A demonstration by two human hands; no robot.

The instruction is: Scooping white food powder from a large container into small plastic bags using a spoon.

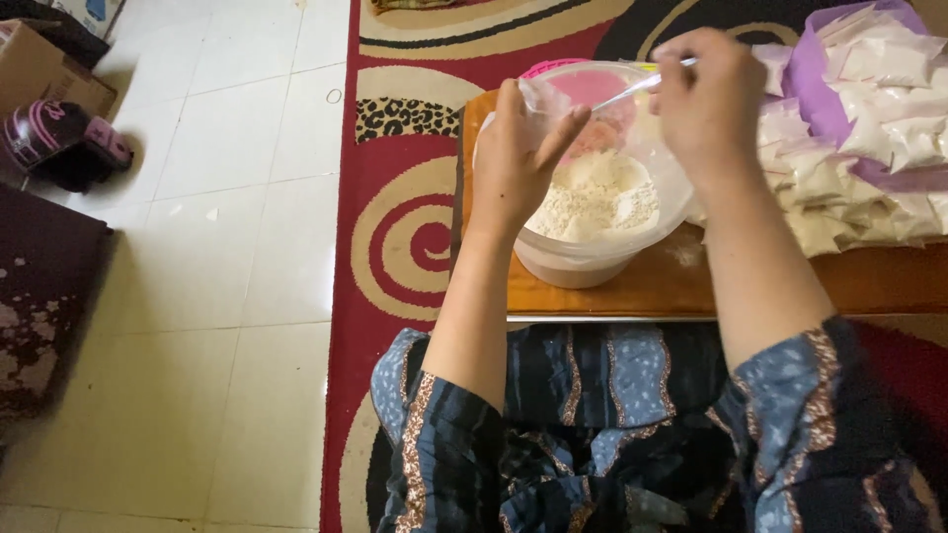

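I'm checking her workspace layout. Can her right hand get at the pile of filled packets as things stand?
Probably yes. The right hand holds a spoon over the bowl, and the packets lie just beside it on the same low table, nothing between.

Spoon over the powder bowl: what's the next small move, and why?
Probably tip the spoon into the small clear bag. The right hand holds it above the bowl, and the left hand holds the bag beside its tip.
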